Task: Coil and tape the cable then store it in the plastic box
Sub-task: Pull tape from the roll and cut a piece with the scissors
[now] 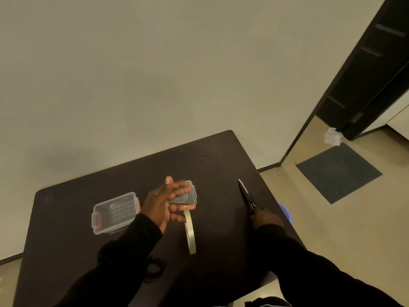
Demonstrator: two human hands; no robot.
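Left hand (164,203) open, empty, mid-tabletop, prob. freed for tape; right hand (264,219) gripping black-handled steel scissors (246,194) nr right edge, ready to cut.

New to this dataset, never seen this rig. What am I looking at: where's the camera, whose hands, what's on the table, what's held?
There is no robot here. One wide-angle camera worn on a person's head looks down at their two bare hands over a dark table.

On the table sit an open clear plastic box with red latches and its clear lid beyond the fingers. A black cable lies coiled near the left sleeve.

The left hand is open, palm turned sideways, with a tape roll standing on edge by its fingertips; whether they touch it is unclear. The right hand grips the handles of black scissors.
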